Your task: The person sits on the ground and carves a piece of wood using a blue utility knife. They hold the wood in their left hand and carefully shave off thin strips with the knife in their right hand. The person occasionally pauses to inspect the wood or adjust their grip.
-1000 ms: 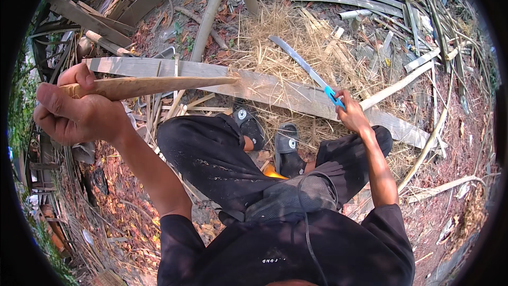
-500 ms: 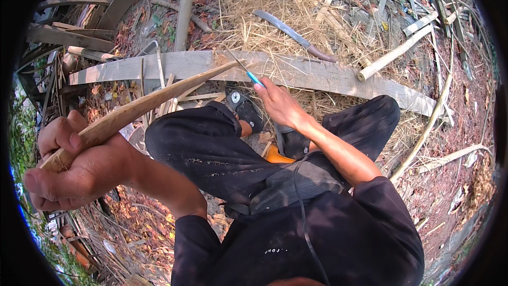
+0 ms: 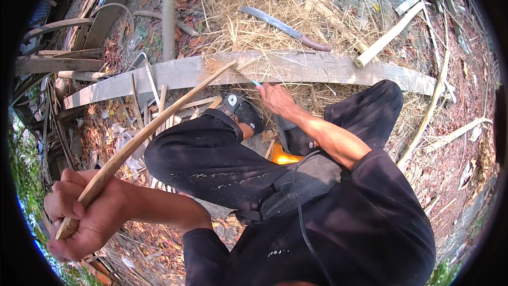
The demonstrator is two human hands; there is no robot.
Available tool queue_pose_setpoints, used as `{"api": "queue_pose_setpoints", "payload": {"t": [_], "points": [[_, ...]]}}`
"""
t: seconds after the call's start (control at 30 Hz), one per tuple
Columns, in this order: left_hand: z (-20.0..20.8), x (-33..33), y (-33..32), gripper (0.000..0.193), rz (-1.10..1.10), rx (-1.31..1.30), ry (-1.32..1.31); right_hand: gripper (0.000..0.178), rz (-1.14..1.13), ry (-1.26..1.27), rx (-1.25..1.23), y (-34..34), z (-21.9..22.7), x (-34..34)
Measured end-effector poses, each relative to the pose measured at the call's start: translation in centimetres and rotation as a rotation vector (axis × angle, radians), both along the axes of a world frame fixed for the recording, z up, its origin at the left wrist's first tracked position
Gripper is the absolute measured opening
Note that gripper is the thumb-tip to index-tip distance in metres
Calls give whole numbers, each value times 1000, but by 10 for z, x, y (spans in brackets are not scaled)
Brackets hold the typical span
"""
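My left hand (image 3: 87, 217) grips the lower end of a long, pale wooden stick (image 3: 159, 122). The stick slants up to the right and its pointed tip rests on a long grey plank (image 3: 328, 69) lying across the ground. My right hand (image 3: 278, 99) is at the plank's near edge, just right of the stick's tip. It pinches a thin tool with a blue end (image 3: 256, 82) that points at the tip. I sit low with my knees bent in black trousers.
A curved machete (image 3: 275, 21) lies on dry straw beyond the plank. A pale bamboo piece (image 3: 389, 34) leans on the plank's right part. Split slats and scrap wood (image 3: 58, 63) pile up at the left. An orange object (image 3: 283, 156) shows between my legs.
My left hand has dropped toward the lower left, tilting the stick so its tip sits on the plank. My right hand has moved left from near the machete to the stick's tip.
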State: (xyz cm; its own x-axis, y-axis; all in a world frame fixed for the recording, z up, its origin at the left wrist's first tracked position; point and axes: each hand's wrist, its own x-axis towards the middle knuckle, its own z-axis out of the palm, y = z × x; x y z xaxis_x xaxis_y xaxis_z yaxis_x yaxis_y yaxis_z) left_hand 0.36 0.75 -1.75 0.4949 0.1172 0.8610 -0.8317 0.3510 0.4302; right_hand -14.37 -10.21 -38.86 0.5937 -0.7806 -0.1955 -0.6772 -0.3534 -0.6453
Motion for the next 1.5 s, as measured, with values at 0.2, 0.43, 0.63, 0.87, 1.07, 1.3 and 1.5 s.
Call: {"api": "queue_pose_setpoints", "payload": {"t": [0.2,0.43,0.63,0.87,1.07,1.3,1.5], "points": [[3,15,7,45,-119,36,44,51,-50,-148,121,-13,34,7],[-10,32,42,36,-554,48,-102,43,-25,-358,124,-14,94,8],[-13,35,48,35,-789,98,-260,51,67,-177,-9,-11,62,22],[-9,21,41,32,-916,150,-258,61,-43,55,15,-33,-8,17],[-8,34,39,30,-588,53,-86,63,-36,-222,128,-18,58,38],[-1,9,19,38,-356,48,-28,66,-126,-155,-59,-32,4,32],[2,2,9,42,-197,32,30,58,-116,-485,130,-2,87,43]]}}
